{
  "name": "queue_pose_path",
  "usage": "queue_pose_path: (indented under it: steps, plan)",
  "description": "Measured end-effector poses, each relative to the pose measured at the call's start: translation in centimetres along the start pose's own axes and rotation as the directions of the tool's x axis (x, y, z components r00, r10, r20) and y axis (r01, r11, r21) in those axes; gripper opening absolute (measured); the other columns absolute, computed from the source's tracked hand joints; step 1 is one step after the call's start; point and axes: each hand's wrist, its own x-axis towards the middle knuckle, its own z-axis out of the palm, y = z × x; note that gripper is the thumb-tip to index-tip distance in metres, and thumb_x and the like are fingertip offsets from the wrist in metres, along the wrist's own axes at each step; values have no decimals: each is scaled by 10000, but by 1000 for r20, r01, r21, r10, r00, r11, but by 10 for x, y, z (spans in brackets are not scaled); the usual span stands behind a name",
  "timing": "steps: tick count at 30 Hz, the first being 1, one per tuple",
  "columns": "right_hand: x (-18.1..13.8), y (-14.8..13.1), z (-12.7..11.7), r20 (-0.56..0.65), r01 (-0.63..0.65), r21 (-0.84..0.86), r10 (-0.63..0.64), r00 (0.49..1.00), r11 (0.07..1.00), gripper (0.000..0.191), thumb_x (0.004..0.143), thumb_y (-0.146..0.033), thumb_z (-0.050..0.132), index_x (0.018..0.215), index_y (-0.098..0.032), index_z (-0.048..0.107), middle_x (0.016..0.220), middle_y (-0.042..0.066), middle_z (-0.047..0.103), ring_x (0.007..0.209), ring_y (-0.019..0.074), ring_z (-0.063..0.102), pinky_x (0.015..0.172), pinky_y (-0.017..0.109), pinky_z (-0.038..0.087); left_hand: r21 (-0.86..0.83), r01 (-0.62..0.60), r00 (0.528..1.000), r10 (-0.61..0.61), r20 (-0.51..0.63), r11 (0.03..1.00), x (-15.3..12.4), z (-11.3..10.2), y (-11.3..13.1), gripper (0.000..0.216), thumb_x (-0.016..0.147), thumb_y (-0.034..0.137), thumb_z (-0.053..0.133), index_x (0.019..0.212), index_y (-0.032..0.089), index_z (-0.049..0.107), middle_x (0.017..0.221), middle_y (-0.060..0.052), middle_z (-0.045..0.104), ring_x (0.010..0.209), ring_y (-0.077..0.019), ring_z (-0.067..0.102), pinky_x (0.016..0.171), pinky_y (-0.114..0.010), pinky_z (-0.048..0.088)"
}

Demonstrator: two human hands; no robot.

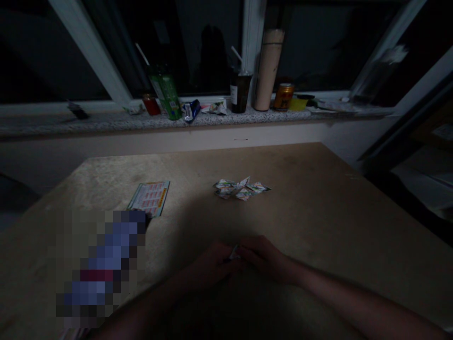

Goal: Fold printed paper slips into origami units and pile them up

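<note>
Close together over the near middle of the table, my left hand and my right hand both grip one small piece of folded printed paper. Fingers of both hands are closed on it and hide most of its shape. Beyond them on the tabletop lie several folded paper pieces in a loose group, pale with coloured print and pointed ends. The scene is dim, so fine folds are hard to make out.
A printed card or booklet lies on the wooden table, left of the folded pieces. A pixelated bluish patch covers something near it. Along the windowsill stand a green bottle, a dark cup with a straw, a tall flask and a gold can.
</note>
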Motion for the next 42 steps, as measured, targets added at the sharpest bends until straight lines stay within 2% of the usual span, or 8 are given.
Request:
queue_pose_path:
  steps: [8, 16, 20, 23, 27, 32, 37, 42]
  plan:
    - [4, 2, -1, -113, -21, -23, 18, 993, 1000, 369, 925, -376, 366, 666, -162, 518, 606, -17, 517, 562, 98, 473, 545, 197, 355, -52, 21, 990, -28, -137, 998, -1, 2, 9, 562, 880, 553, 311, 578, 148, 559, 538, 11, 534, 532, -113, 504, 574, -183, 382]
    - [2, -2, -2, -115, -30, 0, 30, 993, 1000, 363, 928, -363, 368, 679, -158, 533, 612, -9, 544, 558, 98, 489, 543, 196, 362, -71, 48, 993, -56, -107, 996, -2, 3, 4, 580, 879, 577, 287, 687, 135, 612, 497, 22, 517, 466, -102, 473, 523, -180, 370]
    - [3, 2, -3, -105, -25, 46, 30, 994, 999, 372, 922, -390, 377, 676, -156, 527, 612, -18, 519, 561, 93, 459, 541, 194, 355, -21, 8, 973, -12, -229, 1000, -1, 0, 5, 440, 894, 461, 381, 740, 136, 634, 637, -3, 606, 604, -128, 546, 603, -193, 402]
    - [4, 4, -4, -113, -10, 15, 12, 994, 1000, 357, 922, -376, 387, 681, -155, 529, 623, -19, 509, 583, 96, 459, 571, 203, 357, -18, -13, 924, 5, -382, 1000, 1, -1, 7, 255, 868, 356, 476, 909, 164, 639, 840, -22, 650, 778, -161, 582, 729, -225, 428]
    - [3, 1, -5, -100, 25, -43, -30, 994, 999, 316, 927, -340, 386, 713, -160, 533, 687, -1, 540, 632, 108, 482, 619, 219, 370, 18, -99, 858, 95, -505, 995, 1, -1, 7, 251, 842, 261, 521, 1075, 213, 600, 1164, -58, 534, 976, -180, 538, 847, -265, 420]
    - [3, 1, -3, -88, 57, -122, -67, 994, 991, 294, 929, -322, 383, 739, -167, 544, 698, 10, 543, 654, 119, 491, 634, 231, 374, 12, -167, 846, 150, -512, 986, 0, -2, 4, 156, 814, 213, 575, 940, 218, 666, 1125, -55, 535, 1068, -193, 496, 903, -284, 391]
    - [2, 6, 1, -85, 117, -208, -136, 987, 971, 273, 918, -316, 421, 726, -163, 541, 673, 7, 534, 634, 116, 477, 619, 230, 357, -46, -126, 831, 80, -550, 991, 1, -2, 6, 75, 755, 226, 634, 718, 170, 668, 1056, -65, 568, 973, -200, 538, 854, -294, 416]
    - [2, 5, -1, -109, 142, -227, -170, 979, 964, 284, 926, -287, 398, 697, -170, 519, 666, 15, 531, 635, 123, 478, 628, 239, 357, -108, -115, 835, 37, -550, 987, 2, -1, 7, 90, 752, 223, 627, 690, 159, 644, 1021, -58, 573, 918, -182, 556, 805, -273, 429]
